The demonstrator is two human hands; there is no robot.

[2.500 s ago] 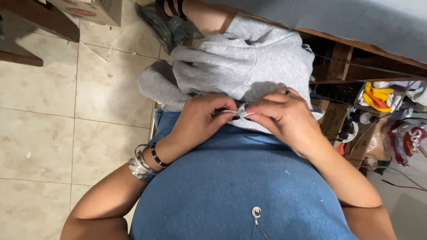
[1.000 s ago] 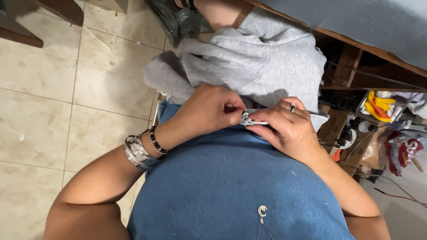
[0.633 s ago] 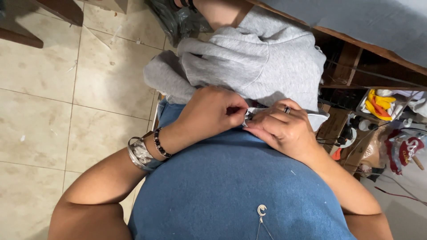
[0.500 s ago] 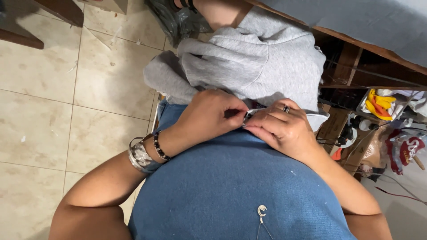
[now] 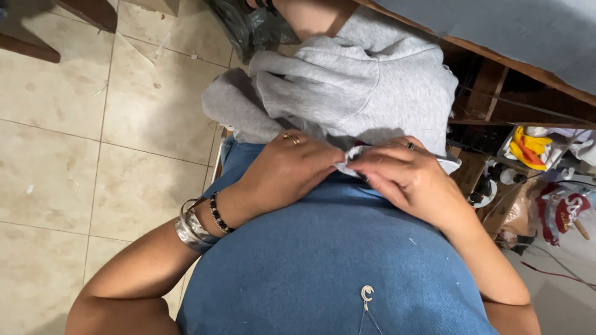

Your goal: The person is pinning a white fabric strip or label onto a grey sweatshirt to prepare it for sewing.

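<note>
Both hands meet right in the middle of the frame, pressed up against the person's blue top (image 5: 323,260). The left hand (image 5: 285,170) is curled nearly closed, fingers tucked in and pinching the edge of a grey sweatshirt (image 5: 366,87) where the fabric bunches up. There's a ring on one of its fingers, and at the wrist a stack of silver bangles (image 5: 189,226) plus a dark beaded bracelet (image 5: 218,213).

The right hand (image 5: 406,180) is just right of center, also mostly closed, fingertips pinched onto the same bit of grey fabric so the two hands are basically touching at that spot. Can't tell exactly what's between the fingertips, it's too small and hidden. It wears a ring too.

The sweatshirt itself piles up above the hands, filling the upper middle of the frame, with a sleeve hanging off toward the left.

Further out: beige floor tiles (image 5: 74,155) fill the left side, a wooden tabletop edge (image 5: 528,68) runs across the upper right, and cluttered stuff, including something yellow and red (image 5: 528,146), sits at the right edge. A small crescent pendant (image 5: 367,293) hangs at the bottom center
</note>
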